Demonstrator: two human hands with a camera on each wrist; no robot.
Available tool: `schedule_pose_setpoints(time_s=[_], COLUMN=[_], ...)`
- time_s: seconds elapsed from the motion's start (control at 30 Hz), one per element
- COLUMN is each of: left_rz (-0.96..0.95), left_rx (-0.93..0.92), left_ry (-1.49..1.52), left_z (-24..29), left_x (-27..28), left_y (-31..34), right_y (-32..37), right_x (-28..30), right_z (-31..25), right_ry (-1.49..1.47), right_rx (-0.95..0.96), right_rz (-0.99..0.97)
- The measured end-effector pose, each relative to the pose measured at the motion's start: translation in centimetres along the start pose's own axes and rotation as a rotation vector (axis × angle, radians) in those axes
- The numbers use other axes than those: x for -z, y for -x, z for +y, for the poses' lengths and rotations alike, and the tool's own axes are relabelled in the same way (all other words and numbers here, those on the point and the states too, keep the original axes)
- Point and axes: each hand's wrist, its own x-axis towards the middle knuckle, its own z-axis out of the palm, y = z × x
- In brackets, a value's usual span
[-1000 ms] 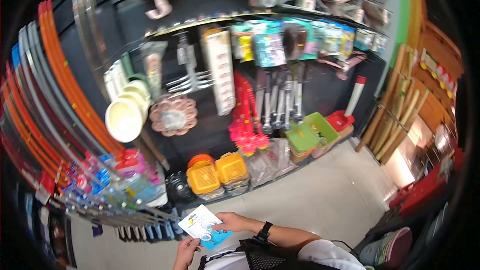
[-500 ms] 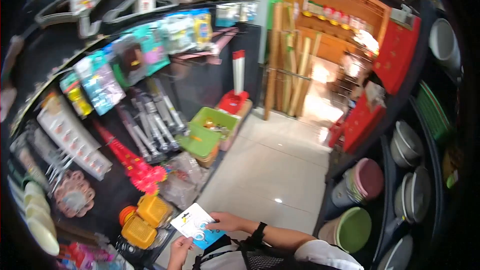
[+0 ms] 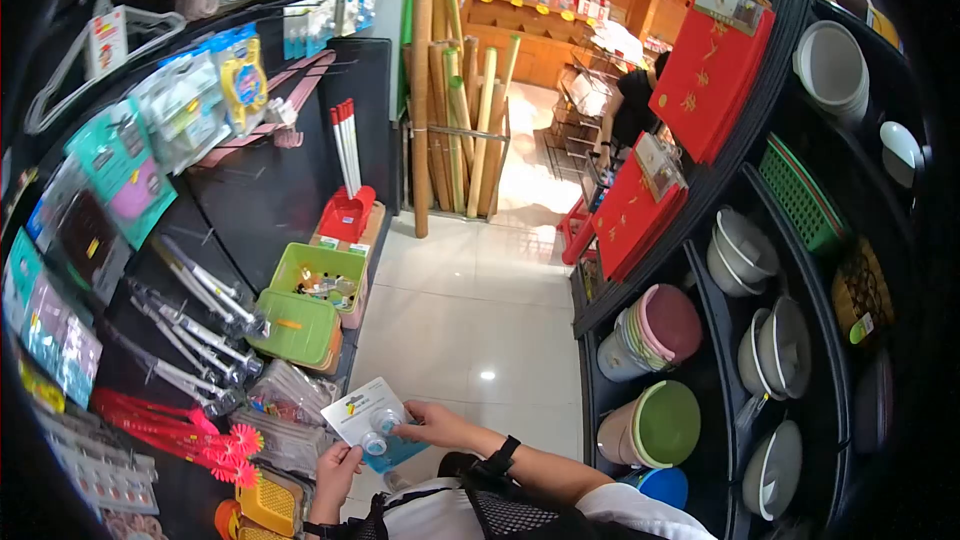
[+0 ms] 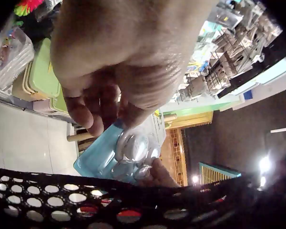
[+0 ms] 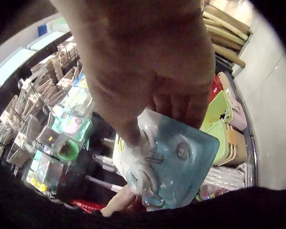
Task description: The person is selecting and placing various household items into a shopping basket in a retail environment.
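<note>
In the head view, a blister pack of suction hooks [image 3: 350, 424] is held low in front of the body. Its card is white on one part and blue on the other, with two round clear hooks under plastic. My left hand [image 3: 333, 478] pinches one edge between thumb and fingers. On the opposite side my right hand [image 3: 438, 426] grips the pack, thumb over the front by a hook. Up close in the right wrist view, metal hooks hang from the round cups on the pack [image 5: 188, 176]. The left wrist view shows the left thumb along the blue part [image 4: 97, 155].
Hanging goods and a green bin [image 3: 295, 330] line the left side. Shelves with buckets [image 3: 665, 425] and basins stand on the right. A tiled aisle [image 3: 470, 330] runs between toward bamboo poles [image 3: 460, 130] and a person in black [image 3: 632, 105].
The head view has swung right, from the left rack to the aisle and right shelves. Both hands keep hold of the pack, which stays in front of the body.
</note>
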Motion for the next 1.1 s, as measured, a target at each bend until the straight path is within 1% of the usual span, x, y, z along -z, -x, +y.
schedule_pose_setpoints(time_s=[0.1,0.2,0.27,0.3,0.37,0.4,0.43,0.47,0.5,0.57,0.63,0.67,0.7,0.77,0.83,0.87,0.93,1.07,1.1], left_rz=[-0.029,-0.034,-0.022,0.008,0.046,0.096,0.147,0.153,0.194,0.243,0.233,0.213,0.255,0.238,0.234,0.227,0.210,0.244,0.247], left_rx=[0.038,0.046,0.041,0.023,0.001,-0.018,-0.038,-0.036,-0.032,-0.024,-0.015,-0.046,-0.052,-0.045,-0.094,-0.104,-0.120,-0.150,-0.165], left_ry=[-0.026,-0.067,-0.082,-0.078,-0.078,-0.050,-0.023,-0.029,-0.009,0.016,-0.028,-0.014,0.002,-0.095,-0.062,-0.057,-0.081,-0.105,-0.100], left_z=[1.9,4.2,5.0,5.5,6.9,7.7,8.4,9.1,9.4,10.5,11.9,11.5,11.9,13.5,14.3,14.5,16.8,20.8,22.0], left_x=[-1.5,-3.0,-4.3,-4.9,-7.1,-8.4,-9.6,-10.5,-11.8,-13.4,-13.7,-13.3,-13.4,-14.1,-14.5,-14.1,-13.8,-13.1,-12.7], left_y=[-4.1,-8.4,-11.3,-13.3,-16.3,-17.3,-18.5,-19.9,-21.2,-23.4,-25.2,-26.5,-27.7,-30.0,-32.2,-33.2,-35.2,-40.7,-42.1], right_y=[-2.5,-5.7,-8.4,-9.9,-12.8,-14.0,-15.2,-16.4,-17.4,-19.3,-21.5,-22.9,-23.7,-25.4,-26.5,-27.4,-29.5,-35.0,-36.4], right_x=[3.3,7.5,10.6,12.5,16.9,18.7,20.4,22.0,23.6,26.1,28.2,28.8,29.3,31.0,32.8,33.2,34.3,37.2,37.7], right_z=[0.8,0.7,0.6,0.2,-1.0,-1.5,-1.9,-2.2,-2.4,-2.8,-2.3,-2.3,-2.4,-3.3,-5.1,-5.8,-7.1,-10.5,-11.2], right_ry=[-0.039,-0.097,-0.055,-0.057,0.086,0.080,-0.004,-0.088,-0.086,0.021,0.076,0.131,0.141,-0.017,-0.096,-0.077,-0.074,-0.023,-0.034], right_rx=[0.044,0.038,0.060,0.066,0.077,0.081,0.080,0.079,0.076,0.161,0.192,0.232,0.242,0.211,0.135,0.154,0.069,0.084,0.103], right_rz=[0.049,0.007,-0.034,-0.040,-0.139,-0.143,-0.188,-0.232,-0.242,-0.196,-0.210,-0.230,-0.273,-0.219,-0.279,-0.315,-0.262,-0.256,-0.219])
